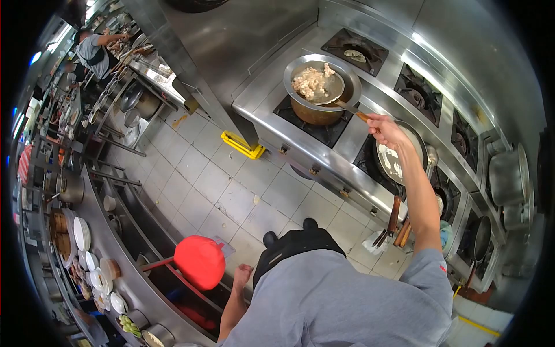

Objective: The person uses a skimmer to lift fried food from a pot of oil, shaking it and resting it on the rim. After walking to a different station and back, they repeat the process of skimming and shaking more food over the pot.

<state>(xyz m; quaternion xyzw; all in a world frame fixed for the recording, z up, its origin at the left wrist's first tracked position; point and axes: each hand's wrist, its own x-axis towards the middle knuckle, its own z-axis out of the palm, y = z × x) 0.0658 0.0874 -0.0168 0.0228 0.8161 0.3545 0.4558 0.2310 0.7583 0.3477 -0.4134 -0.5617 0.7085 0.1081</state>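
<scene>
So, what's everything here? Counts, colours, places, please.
Gas stove: 1, silver, upper right.
Pot: 1, brownish, silver rim, on the stove.
Scoop: 1, brown handle, over the pot.
Food pieces: several, pale, in the scoop.
Wide pan: 1, pale inside, right of the pot.
Saucepans: at least 2, silver, far right.
Frying pan: 1, dark, far right.
Round object: 1, red, lower left.
Bracket-like object: 1, yellow, by the stove.
Plates: several, white, left side.
Vegetables: several, green, bottom left.
Kitchenware: uncountable, mixed colours, far left.
Co-worker: 1, grey top, upper left.
Shirt: 1, grey, bottom centre.
Shoes: 2, black, centre.
Left hand: 1, bare, lower centre.
Right hand: 1, bare, gripping the scoop.
</scene>
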